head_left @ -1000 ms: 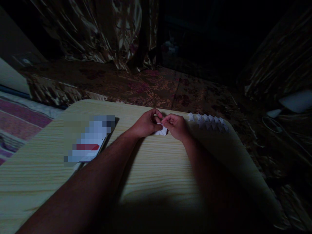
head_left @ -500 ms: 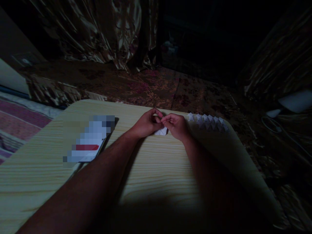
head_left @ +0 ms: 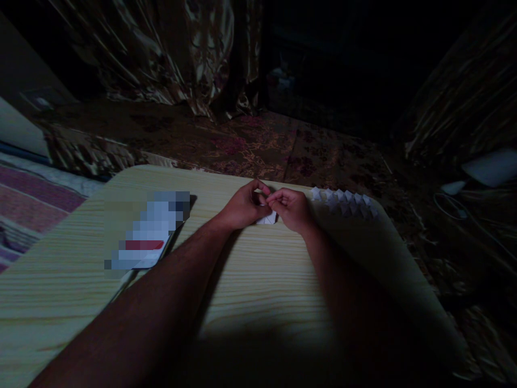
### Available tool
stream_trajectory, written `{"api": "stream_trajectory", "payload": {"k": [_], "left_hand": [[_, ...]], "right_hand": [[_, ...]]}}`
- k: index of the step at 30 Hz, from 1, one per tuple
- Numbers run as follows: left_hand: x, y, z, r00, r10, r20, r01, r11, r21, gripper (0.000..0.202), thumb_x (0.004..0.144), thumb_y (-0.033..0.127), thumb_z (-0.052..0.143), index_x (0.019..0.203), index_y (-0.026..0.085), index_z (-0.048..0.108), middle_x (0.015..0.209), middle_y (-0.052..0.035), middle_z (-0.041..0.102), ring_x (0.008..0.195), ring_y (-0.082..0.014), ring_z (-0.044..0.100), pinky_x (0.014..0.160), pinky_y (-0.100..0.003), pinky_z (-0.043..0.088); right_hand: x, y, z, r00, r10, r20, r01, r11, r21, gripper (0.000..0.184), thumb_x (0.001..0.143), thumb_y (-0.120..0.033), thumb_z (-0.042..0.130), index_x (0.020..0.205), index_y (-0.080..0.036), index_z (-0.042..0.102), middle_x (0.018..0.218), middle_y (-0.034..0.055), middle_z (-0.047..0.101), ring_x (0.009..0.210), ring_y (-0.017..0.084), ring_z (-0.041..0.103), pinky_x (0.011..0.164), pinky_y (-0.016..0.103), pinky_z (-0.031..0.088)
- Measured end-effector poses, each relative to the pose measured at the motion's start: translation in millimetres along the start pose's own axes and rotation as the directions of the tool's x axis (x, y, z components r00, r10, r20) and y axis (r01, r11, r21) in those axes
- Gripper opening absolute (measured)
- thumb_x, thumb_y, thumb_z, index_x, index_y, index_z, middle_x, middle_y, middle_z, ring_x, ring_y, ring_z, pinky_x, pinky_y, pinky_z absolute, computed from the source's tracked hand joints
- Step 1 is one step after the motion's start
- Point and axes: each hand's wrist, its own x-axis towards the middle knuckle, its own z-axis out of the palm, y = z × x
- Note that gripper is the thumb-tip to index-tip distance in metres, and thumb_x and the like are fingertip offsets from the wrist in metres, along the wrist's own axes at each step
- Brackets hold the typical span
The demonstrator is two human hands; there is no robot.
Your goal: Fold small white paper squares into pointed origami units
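Note:
A small piece of folded white paper (head_left: 269, 217) lies at the far middle of the wooden table (head_left: 258, 269), partly covered by my hands. My left hand (head_left: 243, 207) has its thumb and fingers curled together over the paper's upper left part. From the other side, my right hand (head_left: 293, 208) pinches at the paper's top right, its fingertips almost touching those of the left. The exact folds under the fingers are hidden. Several small white folded paper stars (head_left: 343, 206) sit in two rows right of my right hand, near the table's back right corner.
A flat device with a pixelated face (head_left: 149, 231), perhaps a phone or tablet, lies left of my left forearm. Patterned brown fabric (head_left: 242, 140) covers a ledge behind the table. A striped bed cover (head_left: 44, 194) is at left; a white object with a cable (head_left: 495, 168) is at right.
My left thumb has come down slightly, covering a little more of the folded paper. My right hand and everything else look unmoved.

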Motion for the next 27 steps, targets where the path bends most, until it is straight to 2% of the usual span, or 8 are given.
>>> {"api": "stream_trajectory", "payload": {"k": [6,16,27], "left_hand": [[-0.1,0.6,-0.7,0.999,-0.034,0.007,0.034,0.999,-0.030,0.042,0.063,0.016,0.071,0.098,0.018,0.047,0.065,0.0046,0.058,0.043,-0.0047,0.046,0.041,-0.015,0.032],[1.0,-2.2,-1.9,1.000,-0.017,0.024,0.018,0.999,-0.037,0.041,0.064,0.014,0.069,0.098,0.019,0.046,0.065,0.0048,0.058,0.044,-0.0054,0.048,0.041,-0.016,0.032],[-0.7,-1.3,0.8,1.000,-0.006,-0.011,0.006,1.000,-0.031,0.042,0.063,0.014,0.069,0.097,0.019,0.045,0.067,0.0056,0.056,0.045,-0.0047,0.046,0.042,-0.016,0.033]], "right_hand": [[-0.1,-0.8,0.2,1.000,0.013,-0.009,-0.013,1.000,-0.004,0.010,0.074,-0.026,0.062,0.074,-0.017,0.065,0.071,0.0025,0.068,0.060,0.013,0.060,0.055,0.025,0.046],[0.5,1.4,0.3,1.000,0.013,-0.025,-0.013,1.000,0.007,0.011,0.074,-0.027,0.064,0.075,-0.017,0.065,0.073,0.0033,0.069,0.062,0.013,0.061,0.056,0.025,0.046],[1.6,2.1,0.3,0.999,0.012,-0.045,-0.011,1.000,0.013,0.011,0.073,-0.026,0.063,0.076,-0.016,0.066,0.072,0.0037,0.069,0.062,0.013,0.061,0.055,0.024,0.046]]}}
